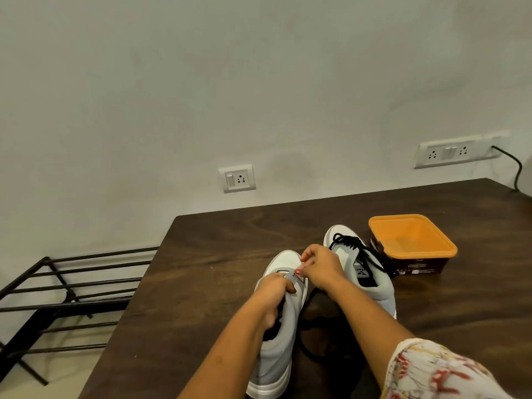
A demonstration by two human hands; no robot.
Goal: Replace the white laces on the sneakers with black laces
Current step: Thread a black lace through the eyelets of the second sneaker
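Right now your left hand [273,286] is clenched on the tongue and upper of the near sneaker [276,349], which stands toe away from you, close to the table's [216,254] near-left part. Your right hand [319,266] has its thumb and forefinger pinched at that sneaker's front eyelet row; whether a lace tip sits between them is too small to tell. No white lace shows on this shoe.

Just beside it, to the right, the far sneaker [371,283] already carries a black lace [349,243], its ends spilling toward the orange tub [449,249]. A loose black lace [302,341] lies looped on the wood between the two shoes, under your right forearm.

As for writing, the far sneaker's insole bears a small logo and a word, but you cannot read it at this size. The tub's dark side has pale print, also unreadable.

The tub nearly touches the far sneaker's right flank, so room there is tight. To your left the tabletop is bare wood out to its edge, and past that edge stands a black metal rack [72,283]. The back edge meets the wall below a single socket [237,178] and a wider socket strip [454,151], from which a dark cable [515,165] drops to the table's far right corner. Your patterned sleeve [431,372] fills the lower right.
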